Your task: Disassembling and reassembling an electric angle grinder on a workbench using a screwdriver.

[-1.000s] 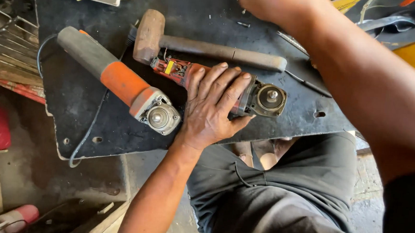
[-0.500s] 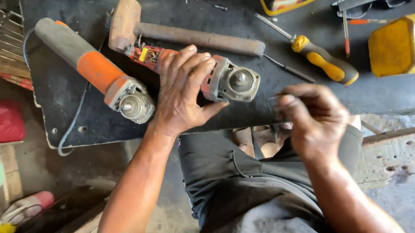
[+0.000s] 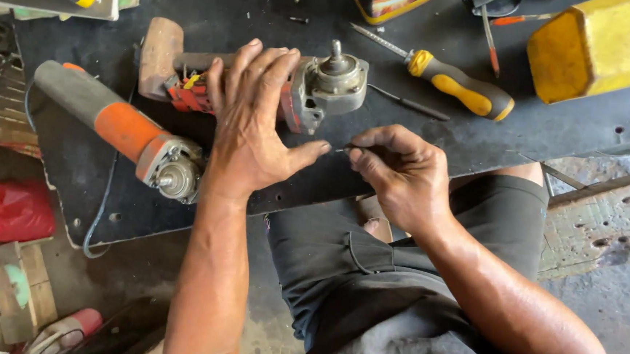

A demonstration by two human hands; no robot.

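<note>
A dark, scuffed table [image 3: 231, 4] fills the top of the view, a workshop floor littered with scraps below it. The left hand [image 3: 256, 122] lies flat, fingers spread, palm down on the red body of a stripped angle grinder [image 3: 313, 89], pinning it to the table; its thumb points right toward the other hand. The grinder lies on its side across the table, its grey gear head and bare spindle sticking out just right of the left hand's fingers. The right hand [image 3: 395, 171] hovers at the table's near edge, just below the gear head, fingers curled and pinched together on a thin, dark metal piece [image 3: 342, 149] too small to identify; its tip nearly meets the left thumb. Both forearms come up from the bottom, over a lap in dark shorts.

Behind the grinder's body lies a wooden-handled hammer [image 3: 161, 54]. Left of the left wrist rests a second grinder with an orange and grey body [image 3: 114, 125]. A yellow-handled screwdriver [image 3: 452, 83] lies above the right hand, a yellow container [image 3: 600, 45] further right.
</note>
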